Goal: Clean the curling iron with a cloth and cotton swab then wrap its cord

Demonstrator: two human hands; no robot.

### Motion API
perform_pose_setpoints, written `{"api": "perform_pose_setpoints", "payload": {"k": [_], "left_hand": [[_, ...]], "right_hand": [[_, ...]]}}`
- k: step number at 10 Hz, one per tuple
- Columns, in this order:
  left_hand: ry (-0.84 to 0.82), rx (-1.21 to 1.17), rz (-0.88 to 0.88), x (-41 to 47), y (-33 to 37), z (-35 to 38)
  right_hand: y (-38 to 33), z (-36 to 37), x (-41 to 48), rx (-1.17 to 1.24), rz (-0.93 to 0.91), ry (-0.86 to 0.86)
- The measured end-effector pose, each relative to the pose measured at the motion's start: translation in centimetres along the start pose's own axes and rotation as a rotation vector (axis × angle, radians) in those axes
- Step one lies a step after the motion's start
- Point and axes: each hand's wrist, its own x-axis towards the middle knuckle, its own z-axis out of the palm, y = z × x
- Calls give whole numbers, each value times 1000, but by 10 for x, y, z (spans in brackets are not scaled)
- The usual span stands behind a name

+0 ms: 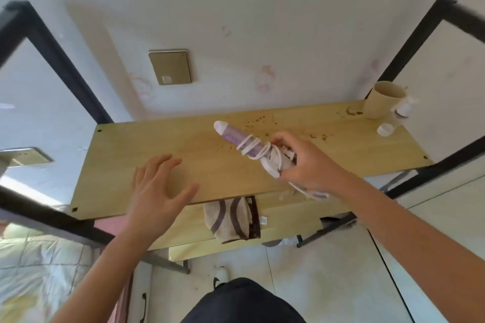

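The purple and white curling iron (pixel 232 135) is held above the wooden shelf (pixel 147 144), its tip pointing up and left. Its white cord (pixel 256 148) is wound in loops around the barrel and handle, and a loose end (pixel 313 193) hangs below my wrist. My right hand (pixel 307 162) grips the handle end. My left hand (pixel 160 186) hovers over the shelf's front left part with fingers spread, holding nothing. A beige cloth with brown stripes (pixel 233 219) lies on the lower shelf under the front edge.
A beige cup (pixel 383 99) stands at the shelf's back right corner beside small white containers (pixel 385 130). Brown crumbs (pixel 259 120) dot the back of the shelf. Black frame posts (pixel 60 60) rise on both sides. A wall plate (pixel 170 67) is behind.
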Motion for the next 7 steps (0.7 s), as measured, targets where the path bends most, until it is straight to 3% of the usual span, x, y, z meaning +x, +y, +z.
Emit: {"api": "perform_pose_setpoints", "payload": {"k": [1,4,5,7], "left_hand": [[-52,182,48,5,-11,6],[-19,193,39,8,-6,7],[-27,189,45,7,-7,8],[-3,122,37,4,-5,7]], "right_hand": [[5,-6,47,-242,-79,-48],[20,-2,98,-460,-170,-167],[21,0,89,-419,-210,-114],[9,-2,70,-230,-267,213]]}}
